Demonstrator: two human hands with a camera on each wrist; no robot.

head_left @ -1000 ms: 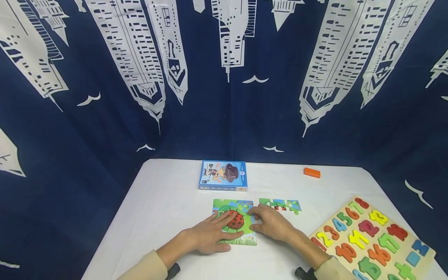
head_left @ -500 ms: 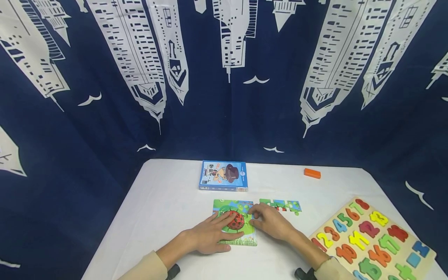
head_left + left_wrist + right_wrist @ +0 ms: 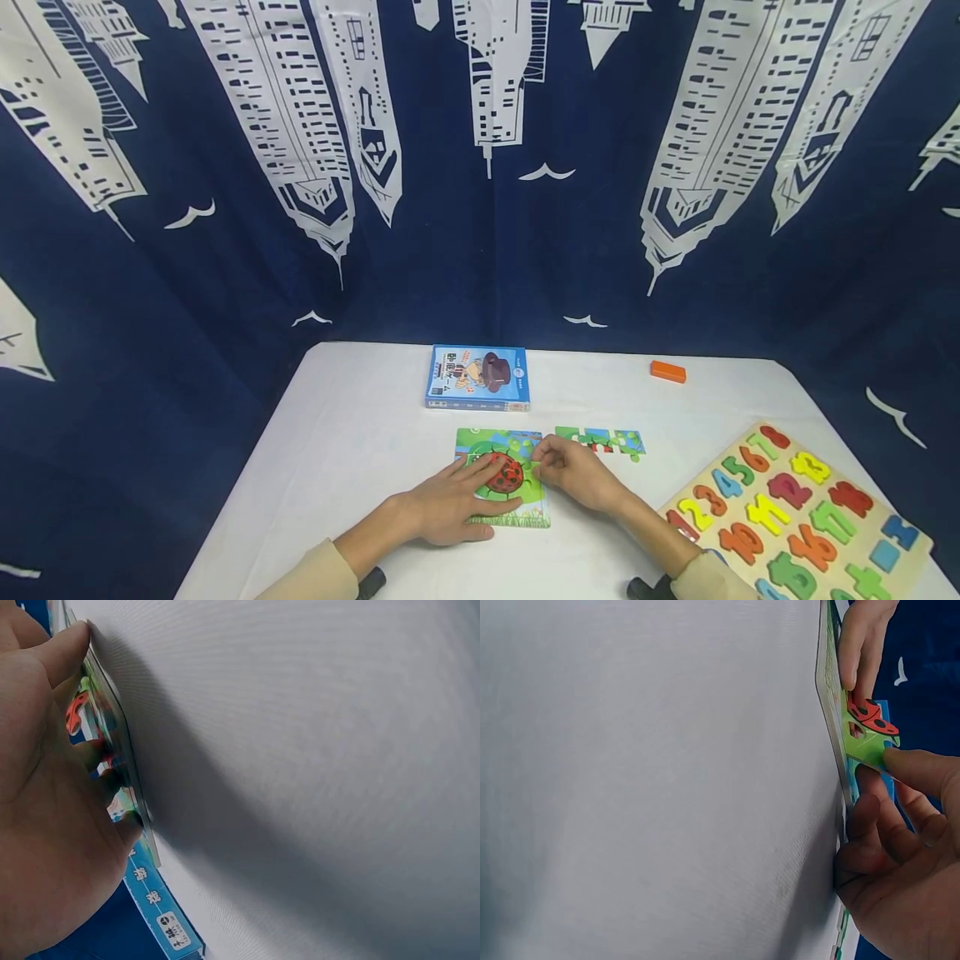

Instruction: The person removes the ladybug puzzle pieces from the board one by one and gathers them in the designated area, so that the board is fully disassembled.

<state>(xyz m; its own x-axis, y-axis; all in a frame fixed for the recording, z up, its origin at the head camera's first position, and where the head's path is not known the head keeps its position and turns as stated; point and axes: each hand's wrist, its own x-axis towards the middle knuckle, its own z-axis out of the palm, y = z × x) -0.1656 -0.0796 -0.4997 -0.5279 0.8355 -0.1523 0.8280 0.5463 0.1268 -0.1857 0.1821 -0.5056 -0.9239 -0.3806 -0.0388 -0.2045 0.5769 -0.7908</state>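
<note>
A square jigsaw puzzle with a ladybug picture lies on the white table. My left hand rests on its left part with spread, straight fingers. At the right edge of the puzzle, my right hand pinches a green and red jigsaw piece between thumb and fingers. That piece is tilted up from the puzzle in the right wrist view. Beyond my right hand lies a short row of joined jigsaw pieces, partly hidden by the hand. In the left wrist view, the left fingers reach over the puzzle's edge.
Behind the puzzle lies a blue game box. A small orange block sits at the back right. A wooden number board with colourful pieces covers the right front. A dark blue patterned curtain hangs past the table's far edge.
My right thumb and fingers have drawn closer together at the puzzle's right edge, lifting a piece there. The left hand has stayed in place.
</note>
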